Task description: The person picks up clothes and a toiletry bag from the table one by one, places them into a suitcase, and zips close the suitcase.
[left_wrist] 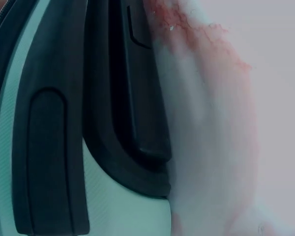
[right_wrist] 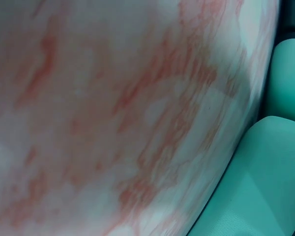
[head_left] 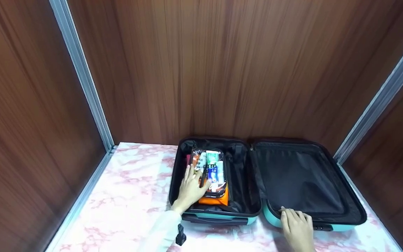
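A turquoise suitcase lies open on the table, its black-lined left half point(head_left: 238, 182) holding a clear toiletry pouch point(head_left: 220, 156) with black trim. Tubes and bottles show through the pouch's clear top. Under it lies an orange item point(head_left: 213, 201), partly covered. My left hand point(head_left: 190, 189) rests on the pouch's left side, its fingers spread. The suitcase's right half point(head_left: 299, 178) has a black lining panel. On its near rim lies my right hand point(head_left: 296, 225); the underside of its fingers is hidden. Neither wrist view shows a hand.
Black side handle point(head_left: 219, 220) faces the near side, and also fills much of the left wrist view. A combination lock point(head_left: 323, 228) sits right of my right hand. Wood-grain panels point(head_left: 208, 70) with metal corner strips enclose the pink-marbled table point(head_left: 128, 185).
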A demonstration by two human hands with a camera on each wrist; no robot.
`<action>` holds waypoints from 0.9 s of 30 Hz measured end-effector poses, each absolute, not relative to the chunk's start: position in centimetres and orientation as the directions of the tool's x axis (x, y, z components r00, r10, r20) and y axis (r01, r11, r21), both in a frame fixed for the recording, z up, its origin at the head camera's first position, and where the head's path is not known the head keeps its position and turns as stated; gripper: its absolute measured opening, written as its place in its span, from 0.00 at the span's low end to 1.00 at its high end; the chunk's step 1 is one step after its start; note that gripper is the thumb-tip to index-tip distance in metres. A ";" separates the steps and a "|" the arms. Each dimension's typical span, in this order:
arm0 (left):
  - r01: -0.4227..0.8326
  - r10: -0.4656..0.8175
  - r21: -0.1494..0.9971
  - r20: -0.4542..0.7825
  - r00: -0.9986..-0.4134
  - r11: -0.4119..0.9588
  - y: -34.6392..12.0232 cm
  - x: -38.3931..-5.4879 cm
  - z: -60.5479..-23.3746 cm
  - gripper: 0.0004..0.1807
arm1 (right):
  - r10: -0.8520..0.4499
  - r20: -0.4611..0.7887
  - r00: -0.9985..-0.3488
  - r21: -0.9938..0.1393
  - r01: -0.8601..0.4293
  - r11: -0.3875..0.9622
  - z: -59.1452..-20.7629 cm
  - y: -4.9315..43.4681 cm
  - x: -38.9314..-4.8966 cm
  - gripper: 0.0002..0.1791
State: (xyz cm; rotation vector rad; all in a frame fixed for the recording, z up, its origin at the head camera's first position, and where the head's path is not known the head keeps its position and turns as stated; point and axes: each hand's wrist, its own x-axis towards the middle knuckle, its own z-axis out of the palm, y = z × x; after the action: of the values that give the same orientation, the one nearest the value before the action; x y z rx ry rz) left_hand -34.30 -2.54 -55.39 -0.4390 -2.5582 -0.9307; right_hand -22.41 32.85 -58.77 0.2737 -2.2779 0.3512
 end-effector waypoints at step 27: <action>0.405 -0.058 0.548 0.643 -0.764 0.732 -6.2 -34.7 -54.5 0.12 | -0.051 0.711 -0.702 -0.188 -0.259 0.947 -58.5 33.1 -22.3 0.11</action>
State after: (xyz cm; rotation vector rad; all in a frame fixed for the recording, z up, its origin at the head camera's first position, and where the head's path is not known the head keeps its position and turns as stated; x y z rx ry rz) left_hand -34.73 -6.16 -54.54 -0.2603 -2.2782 -0.9216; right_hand -22.32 33.06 -58.49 0.2177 -2.3327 0.3528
